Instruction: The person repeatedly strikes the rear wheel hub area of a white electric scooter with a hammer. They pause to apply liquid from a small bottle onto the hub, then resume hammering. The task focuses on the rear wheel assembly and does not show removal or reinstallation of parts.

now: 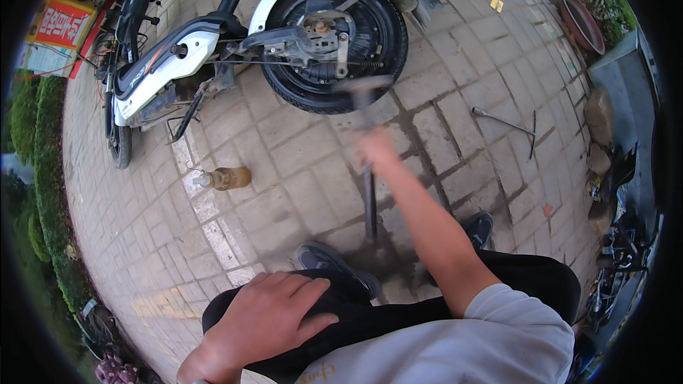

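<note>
My right hand (pixel 377 151), smeared by motion, is closed round the shaft of a hammer (pixel 370 203). Its blurred head overlaps the lower edge of the rear tyre (pixel 313 105) in the picture; whether the two touch I cannot tell. That wheel belongs to a white and black electric scooter (pixel 167 71), and its hub and linkage face me. My left hand (pixel 274 316) lies flat on my dark-trousered knee with fingers stretched out, holding nothing.
A bottle of yellow-brown liquid (pixel 229 178) stands on the paving (pixel 299 163) to the left. A wheel wrench (pixel 509 122) lies to the right. Stones (pixel 599 115), a reddish basin (pixel 582 21) and a pile of tools (pixel 622 256) line the right side.
</note>
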A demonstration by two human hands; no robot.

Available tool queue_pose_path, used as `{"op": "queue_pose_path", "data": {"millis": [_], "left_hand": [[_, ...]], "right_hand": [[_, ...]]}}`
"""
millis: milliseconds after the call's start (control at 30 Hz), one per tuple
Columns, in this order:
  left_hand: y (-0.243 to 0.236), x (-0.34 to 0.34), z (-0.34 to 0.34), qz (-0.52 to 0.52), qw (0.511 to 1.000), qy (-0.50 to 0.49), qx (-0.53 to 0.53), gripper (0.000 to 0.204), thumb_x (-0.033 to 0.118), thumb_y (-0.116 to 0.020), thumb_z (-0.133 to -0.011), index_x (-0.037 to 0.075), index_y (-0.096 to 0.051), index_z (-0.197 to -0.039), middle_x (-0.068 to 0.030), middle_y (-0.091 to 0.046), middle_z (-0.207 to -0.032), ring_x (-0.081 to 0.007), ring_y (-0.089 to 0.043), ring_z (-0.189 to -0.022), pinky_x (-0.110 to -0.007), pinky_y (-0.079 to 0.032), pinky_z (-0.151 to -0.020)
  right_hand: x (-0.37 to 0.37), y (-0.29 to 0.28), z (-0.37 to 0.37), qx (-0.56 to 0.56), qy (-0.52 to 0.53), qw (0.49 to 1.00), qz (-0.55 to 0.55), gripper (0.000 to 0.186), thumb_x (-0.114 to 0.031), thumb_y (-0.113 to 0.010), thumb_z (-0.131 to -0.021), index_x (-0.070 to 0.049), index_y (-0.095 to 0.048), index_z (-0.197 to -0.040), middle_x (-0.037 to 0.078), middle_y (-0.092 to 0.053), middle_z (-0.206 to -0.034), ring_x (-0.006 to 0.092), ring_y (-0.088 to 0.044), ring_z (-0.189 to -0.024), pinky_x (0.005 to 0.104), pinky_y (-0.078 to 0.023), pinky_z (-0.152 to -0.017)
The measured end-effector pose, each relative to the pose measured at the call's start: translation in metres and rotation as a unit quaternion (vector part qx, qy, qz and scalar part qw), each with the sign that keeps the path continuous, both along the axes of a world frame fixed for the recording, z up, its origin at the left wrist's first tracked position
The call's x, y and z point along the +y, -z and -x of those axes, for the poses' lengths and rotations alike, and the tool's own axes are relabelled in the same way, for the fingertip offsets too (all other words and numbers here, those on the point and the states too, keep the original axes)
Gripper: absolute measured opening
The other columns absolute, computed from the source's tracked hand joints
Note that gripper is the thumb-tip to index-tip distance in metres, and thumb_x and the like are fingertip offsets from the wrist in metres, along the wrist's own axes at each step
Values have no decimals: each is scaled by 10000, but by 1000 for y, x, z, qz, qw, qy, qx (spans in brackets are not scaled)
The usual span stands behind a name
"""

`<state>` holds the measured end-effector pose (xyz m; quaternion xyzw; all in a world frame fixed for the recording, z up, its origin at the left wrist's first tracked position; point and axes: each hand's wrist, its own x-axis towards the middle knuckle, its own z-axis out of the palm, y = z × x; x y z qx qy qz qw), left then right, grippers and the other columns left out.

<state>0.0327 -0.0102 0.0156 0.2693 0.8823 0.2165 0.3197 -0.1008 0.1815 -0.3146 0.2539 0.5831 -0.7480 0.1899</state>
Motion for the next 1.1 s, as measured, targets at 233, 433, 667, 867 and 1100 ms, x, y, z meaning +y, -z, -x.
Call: {"op": "queue_pose_path", "data": {"millis": [233,433,667,867,1100], "left_hand": [[-9,-15,-19,22,997,-71,-8,440,344,-751,-808,47,-650,-1117,-110,-688,-971,-297,-664,-906,-376,-526,-810],[-5,-19,-18,25,997,-73,-16,427,344,-748,-816,58,-653,-1119,-108,-687,-970,-296,-663,-906,-376,-526,-818],[6,-13,6,-18,1000,-12,-22,422,360,-738,-823,63,-656,-1113,-100,-691,-979,-292,-662,-895,-377,-525,-815],[6,-12,11,1,1000,4,-27,427,363,-739,-821,68,-656,-1117,-99,-691,-982,-292,-661,-893,-375,-525,-812],[1,-4,8,3,999,-23,-22,435,358,-741,-820,61,-651,-1124,-112,-689,-973,-299,-661,-901,-375,-527,-816]], "right_hand": [[-142,-50,-53,191,-544,814,-76,417,-316,-757,-769,18,-668,-1002,138,-658,-761,219,-622,-584,367,-504,-522],[-36,-51,11,28,-59,998,-8,251,-233,-732,-839,-38,-577,-817,14,-530,-600,121,-500,-455,300,-408,-417],[72,-67,9,148,330,932,20,207,-174,-637,-913,-68,-468,-858,29,-501,-629,132,-492,-471,292,-427,-440],[105,-48,33,89,372,924,0,217,-152,-584,-927,-40,-453,-795,63,-517,-621,151,-518,-527,338,-467,-485],[-104,0,-88,190,-481,835,-187,403,-369,-672,-789,4,-661,-940,250,-676,-906,394,-672,-844,485,-520,-751]]}}
